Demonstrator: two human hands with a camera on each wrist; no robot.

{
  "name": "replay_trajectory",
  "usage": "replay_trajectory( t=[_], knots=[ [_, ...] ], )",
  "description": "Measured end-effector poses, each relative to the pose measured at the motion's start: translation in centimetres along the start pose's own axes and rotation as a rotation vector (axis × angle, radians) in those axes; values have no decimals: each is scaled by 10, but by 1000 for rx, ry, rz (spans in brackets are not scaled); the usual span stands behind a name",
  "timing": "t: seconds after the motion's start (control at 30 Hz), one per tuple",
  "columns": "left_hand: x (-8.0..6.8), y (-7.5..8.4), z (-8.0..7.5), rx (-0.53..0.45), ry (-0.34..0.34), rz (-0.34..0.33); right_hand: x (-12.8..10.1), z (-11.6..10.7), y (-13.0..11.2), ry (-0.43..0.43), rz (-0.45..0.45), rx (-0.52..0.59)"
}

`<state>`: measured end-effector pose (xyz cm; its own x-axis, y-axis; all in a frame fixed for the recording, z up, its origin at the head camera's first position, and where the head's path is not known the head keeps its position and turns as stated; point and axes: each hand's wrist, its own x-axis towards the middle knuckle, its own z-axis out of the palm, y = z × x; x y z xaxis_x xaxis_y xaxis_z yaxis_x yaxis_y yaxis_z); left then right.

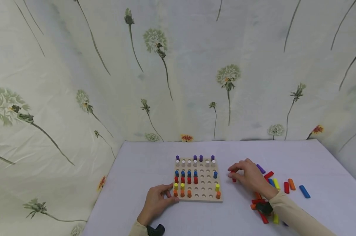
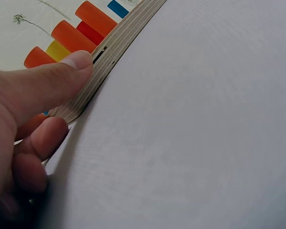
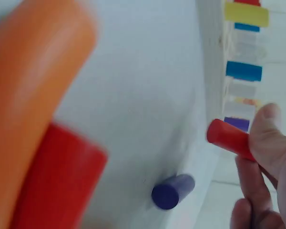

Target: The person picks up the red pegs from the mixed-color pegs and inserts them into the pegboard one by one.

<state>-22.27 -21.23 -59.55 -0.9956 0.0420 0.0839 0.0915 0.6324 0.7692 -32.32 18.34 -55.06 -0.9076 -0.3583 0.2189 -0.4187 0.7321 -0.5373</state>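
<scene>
A wooden peg board (image 1: pixel 206 193) lies on the white table, with purple, white, blue, red, yellow and orange pegs standing in its holes. My left hand (image 1: pixel 158 200) grips the board's near left corner, thumb on its layered edge (image 2: pixel 115 47). My right hand (image 1: pixel 248 176) hovers just right of the board and pinches a red peg (image 1: pixel 233 177) (image 3: pixel 227 137) between thumb and fingers. Loose pegs lie under and beyond that hand.
Several loose pegs, purple (image 1: pixel 261 168), red (image 1: pixel 286 187), yellow, orange (image 1: pixel 291 184) and blue (image 1: pixel 304 191), are scattered on the table right of the board. A purple peg (image 3: pixel 173 191) lies near the right hand. A flowered cloth hangs behind and to the left.
</scene>
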Motion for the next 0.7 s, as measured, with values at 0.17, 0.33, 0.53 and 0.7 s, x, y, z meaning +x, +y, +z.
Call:
replay_trajectory(
  t=[0.17,0.33,0.53,0.7],
  knots=[
    [1,-1,0,0,5,9,3,3,-4,76,-16,37],
    [1,0,0,-8,11,33,4,8,-11,126,2,70],
    [0,-1,1,-6,8,34,3,14,-18,165,6,81],
    [-1,-1,0,-5,11,45,3,19,-24,207,-13,83]
  ],
)
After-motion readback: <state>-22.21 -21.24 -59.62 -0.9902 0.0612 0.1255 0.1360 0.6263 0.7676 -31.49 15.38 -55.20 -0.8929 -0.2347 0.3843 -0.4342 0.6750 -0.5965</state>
